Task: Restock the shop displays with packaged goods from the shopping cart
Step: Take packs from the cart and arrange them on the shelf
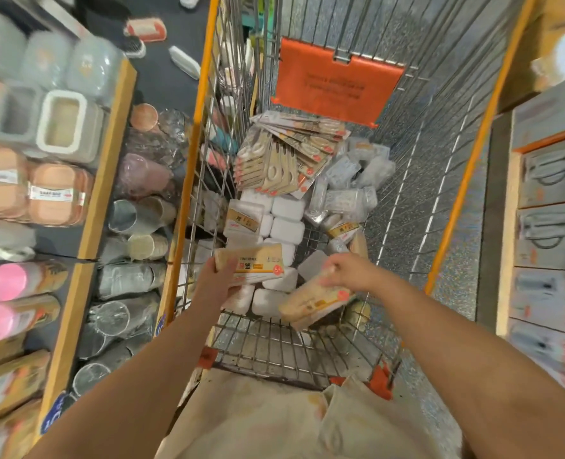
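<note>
I look down into a wire shopping cart (188, 180) with orange rims. My left hand (219, 276) grips a tan toothpick pack (257, 263) with a red price dot, held above the cart's white boxes (284, 230). My right hand (344, 271) grips a second tan pack (314, 304), tilted, near the cart's near end. Farther in lie fanned carded goods (284, 154) and clear plastic packets (350, 187).
A shelf on the left (108, 167) holds lidded boxes, cups and glasses. On the right stand stacked drawer units (552, 207). An orange child-seat flap (337, 87) hangs at the cart's far end. A beige cloth bag (291, 422) lies just below me.
</note>
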A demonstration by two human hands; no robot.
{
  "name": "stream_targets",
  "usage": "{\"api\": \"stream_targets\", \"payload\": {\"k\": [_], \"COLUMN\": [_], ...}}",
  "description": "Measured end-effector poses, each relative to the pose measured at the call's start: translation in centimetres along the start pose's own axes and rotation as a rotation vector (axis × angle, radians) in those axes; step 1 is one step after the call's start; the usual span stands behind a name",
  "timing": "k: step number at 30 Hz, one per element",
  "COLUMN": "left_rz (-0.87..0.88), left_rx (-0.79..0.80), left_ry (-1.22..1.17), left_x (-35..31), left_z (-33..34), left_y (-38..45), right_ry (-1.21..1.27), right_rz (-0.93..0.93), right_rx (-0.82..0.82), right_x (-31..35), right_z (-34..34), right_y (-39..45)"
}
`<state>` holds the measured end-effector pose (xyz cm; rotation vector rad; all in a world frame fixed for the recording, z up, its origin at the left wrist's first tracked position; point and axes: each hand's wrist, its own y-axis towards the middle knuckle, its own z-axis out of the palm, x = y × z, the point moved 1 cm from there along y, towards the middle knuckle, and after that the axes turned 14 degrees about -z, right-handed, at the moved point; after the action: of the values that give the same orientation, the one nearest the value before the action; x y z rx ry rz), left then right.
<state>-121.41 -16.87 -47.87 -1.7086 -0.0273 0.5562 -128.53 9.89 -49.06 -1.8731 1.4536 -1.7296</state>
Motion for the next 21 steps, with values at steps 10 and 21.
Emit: {"api": "stream_targets", "payload": {"k": [10,21], "left_rz": [0.107,0.010], "left_rx": [0.170,0.331], "left_ry": [0.099,0.113], "left_x": [-1.7,-1.7], "left_z": [1.0,2.6], "left_y": [-2.4,-2.0], "right_ry": [0.792,1.012], "right_rz": [-0.026,0.110], "right_rx": [-0.367,-0.489], "right_x": [3.3,4.8], "right_z": [-2.7,3.8], "right_y": [-1.0,0.6]}}
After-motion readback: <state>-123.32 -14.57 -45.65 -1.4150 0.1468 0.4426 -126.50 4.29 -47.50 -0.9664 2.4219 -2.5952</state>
